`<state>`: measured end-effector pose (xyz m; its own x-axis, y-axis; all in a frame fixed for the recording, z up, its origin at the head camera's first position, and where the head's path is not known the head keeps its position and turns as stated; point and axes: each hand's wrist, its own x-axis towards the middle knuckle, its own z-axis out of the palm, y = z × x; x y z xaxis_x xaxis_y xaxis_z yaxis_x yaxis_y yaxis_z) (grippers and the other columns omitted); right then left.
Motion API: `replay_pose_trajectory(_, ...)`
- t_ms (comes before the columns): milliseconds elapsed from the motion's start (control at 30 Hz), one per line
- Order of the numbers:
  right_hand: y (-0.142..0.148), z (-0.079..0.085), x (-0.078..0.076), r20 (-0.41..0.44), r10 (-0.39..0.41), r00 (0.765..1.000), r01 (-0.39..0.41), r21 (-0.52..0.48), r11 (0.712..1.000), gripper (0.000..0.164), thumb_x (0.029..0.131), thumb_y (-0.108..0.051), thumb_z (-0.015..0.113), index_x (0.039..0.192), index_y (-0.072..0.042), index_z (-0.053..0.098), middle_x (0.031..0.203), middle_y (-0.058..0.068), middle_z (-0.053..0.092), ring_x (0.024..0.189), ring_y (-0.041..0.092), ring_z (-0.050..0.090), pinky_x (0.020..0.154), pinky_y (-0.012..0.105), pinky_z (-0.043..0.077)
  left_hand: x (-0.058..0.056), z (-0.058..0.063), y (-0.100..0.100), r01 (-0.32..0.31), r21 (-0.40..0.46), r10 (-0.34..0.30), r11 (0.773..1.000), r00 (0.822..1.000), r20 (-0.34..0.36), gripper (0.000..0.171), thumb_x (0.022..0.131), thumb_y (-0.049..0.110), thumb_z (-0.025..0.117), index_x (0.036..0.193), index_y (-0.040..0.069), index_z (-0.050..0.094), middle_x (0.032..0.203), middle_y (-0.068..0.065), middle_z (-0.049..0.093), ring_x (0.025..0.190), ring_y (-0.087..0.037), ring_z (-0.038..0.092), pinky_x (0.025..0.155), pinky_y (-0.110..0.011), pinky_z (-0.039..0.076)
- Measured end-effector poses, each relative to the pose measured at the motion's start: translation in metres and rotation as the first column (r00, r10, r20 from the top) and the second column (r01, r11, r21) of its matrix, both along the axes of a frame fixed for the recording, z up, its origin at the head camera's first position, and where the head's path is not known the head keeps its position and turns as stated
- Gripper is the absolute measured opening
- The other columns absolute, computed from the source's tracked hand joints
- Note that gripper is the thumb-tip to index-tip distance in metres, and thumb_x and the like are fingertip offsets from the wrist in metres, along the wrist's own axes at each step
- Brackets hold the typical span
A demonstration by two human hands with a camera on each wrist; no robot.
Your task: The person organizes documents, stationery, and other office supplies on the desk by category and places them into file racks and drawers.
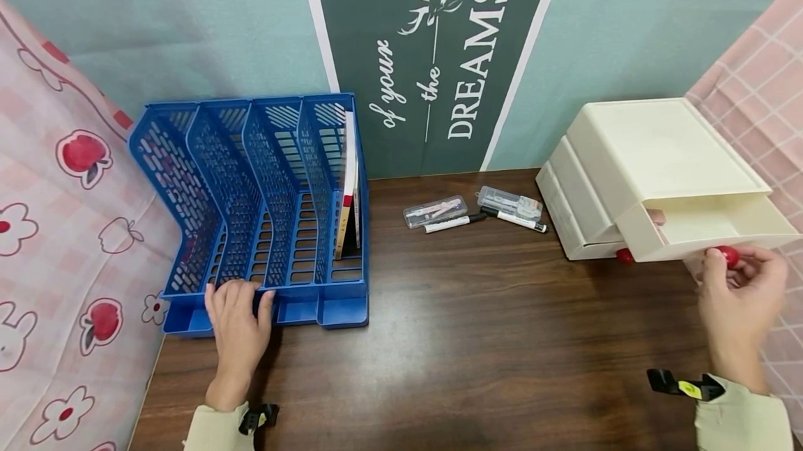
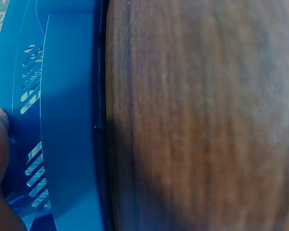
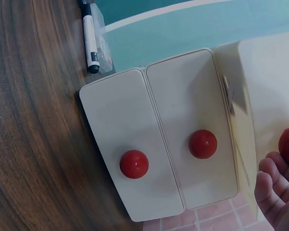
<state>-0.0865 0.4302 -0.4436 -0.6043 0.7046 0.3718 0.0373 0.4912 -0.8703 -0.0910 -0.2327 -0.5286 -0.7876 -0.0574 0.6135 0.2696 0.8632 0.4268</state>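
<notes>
My left hand (image 1: pixel 240 325) grips the front rim of a blue file rack (image 1: pixel 341 291), fingers over the edge; the left wrist view shows a digit against the rack's slotted blue plastic (image 2: pixel 70 120). With thumb and fingers, my right hand (image 1: pixel 746 291) pinches the round red knob (image 1: pixel 728 256) of the top drawer (image 1: pixel 677 249). That drawer stands pulled out of the cream drawer cabinet (image 1: pixel 684 148), with a small pinkish object (image 1: pixel 657 217) inside at its left. Two lower drawers, each with a red knob (image 3: pixel 134 164), are closed in the right wrist view.
Thin books (image 1: pixel 346 193) stand in the rack's rightmost compartment. Between rack and cabinet, two clear plastic cases (image 1: pixel 417 215) and two white markers with black caps (image 1: pixel 454 223) lie on the brown wooden table (image 1: pixel 439 339). Patterned cloth (image 1: pixel 81 228) borders the left side.
</notes>
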Motion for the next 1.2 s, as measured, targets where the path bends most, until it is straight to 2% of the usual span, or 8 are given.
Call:
replay_pose_trajectory(267, 0.002, 0.002, -0.010, 0.013, 0.048, 0.999, -0.048, 0.019, 0.999, 0.027, 0.097, -0.012, 0.063, 0.121, -0.021, 0.053, 0.088, -0.010, 0.056, 0.065, -0.005, 0.052, 0.058, 0.004, 0.042, 0.000, 0.001, 0.001, 0.002, 0.000, -0.002, 1.000, 1.000, 0.014, 0.017, 0.090, 0.006, 0.073, 0.099, -0.004, 0.062, 0.099, -0.024, 0.060, 0.111, -0.046, 0.047, 0.116, -0.067, 0.010)
replay_pose_trajectory(467, 0.001, 0.005, -0.020, 0.016, 0.098, 0.995, -0.098, -0.018, 0.995, 0.028, 0.098, -0.013, 0.063, 0.122, -0.021, 0.050, 0.091, -0.008, 0.057, 0.067, -0.005, 0.055, 0.060, 0.005, 0.045, 0.000, 0.001, 0.001, 0.001, -0.001, -0.001, 1.000, 1.000, 0.011, 0.017, 0.089, 0.005, 0.073, 0.098, -0.005, 0.062, 0.098, -0.024, 0.060, 0.110, -0.046, 0.046, 0.117, -0.066, 0.010)
replay_pose_trajectory(567, 0.001, 0.008, -0.026, -0.058, 0.158, 0.986, -0.163, -0.117, 0.980, 0.028, 0.097, -0.010, 0.064, 0.120, -0.016, 0.050, 0.089, -0.002, 0.058, 0.063, -0.002, 0.059, 0.057, 0.007, 0.047, 0.001, 0.002, 0.001, 0.001, -0.003, -0.001, 1.000, 1.000, 0.008, 0.017, 0.089, 0.005, 0.073, 0.099, -0.005, 0.062, 0.098, -0.024, 0.060, 0.110, -0.046, 0.046, 0.117, -0.066, 0.010)
replay_pose_trajectory(700, 0.000, 0.011, -0.033, -0.099, 0.198, 0.975, -0.213, -0.182, 0.960, 0.029, 0.096, -0.007, 0.065, 0.119, -0.015, 0.050, 0.089, 0.000, 0.059, 0.060, 0.001, 0.059, 0.054, 0.008, 0.047, 0.001, 0.002, 0.002, 0.000, -0.006, 0.001, 1.000, 1.000, 0.009, 0.017, 0.090, 0.005, 0.073, 0.099, -0.005, 0.062, 0.098, -0.025, 0.060, 0.110, -0.047, 0.046, 0.117, -0.066, 0.010)
replay_pose_trajectory(800, -0.001, 0.015, -0.037, -0.060, 0.194, 0.979, -0.201, -0.167, 0.965, 0.029, 0.096, -0.008, 0.065, 0.119, -0.017, 0.049, 0.087, -0.003, 0.059, 0.058, 0.000, 0.058, 0.053, 0.008, 0.046, 0.001, 0.002, 0.002, -0.002, -0.006, 0.002, 1.000, 1.000, 0.016, 0.017, 0.090, 0.005, 0.073, 0.099, -0.005, 0.061, 0.099, -0.025, 0.060, 0.111, -0.047, 0.046, 0.117, -0.065, 0.010)
replay_pose_trajectory(1033, -0.002, 0.020, -0.045, -0.135, 0.220, 0.966, -0.250, -0.277, 0.928, 0.028, 0.094, -0.003, 0.066, 0.113, -0.014, 0.050, 0.082, -0.002, 0.062, 0.052, 0.002, 0.059, 0.050, 0.010, 0.048, 0.002, 0.003, 0.002, -0.008, -0.010, 0.008, 1.000, 1.000, 0.027, 0.017, 0.090, 0.005, 0.072, 0.099, -0.006, 0.061, 0.099, -0.025, 0.060, 0.111, -0.047, 0.046, 0.117, -0.066, 0.010)
replay_pose_trajectory(1200, -0.001, 0.020, -0.049, -0.079, 0.217, 0.973, -0.230, -0.226, 0.947, 0.026, 0.095, -0.004, 0.065, 0.113, -0.016, 0.051, 0.081, -0.005, 0.062, 0.050, 0.001, 0.058, 0.049, 0.010, 0.046, 0.001, 0.003, 0.001, -0.014, -0.016, 0.014, 1.000, 0.999, 0.034, 0.018, 0.091, 0.005, 0.072, 0.099, -0.006, 0.061, 0.100, -0.025, 0.060, 0.111, -0.047, 0.046, 0.117, -0.066, 0.010)
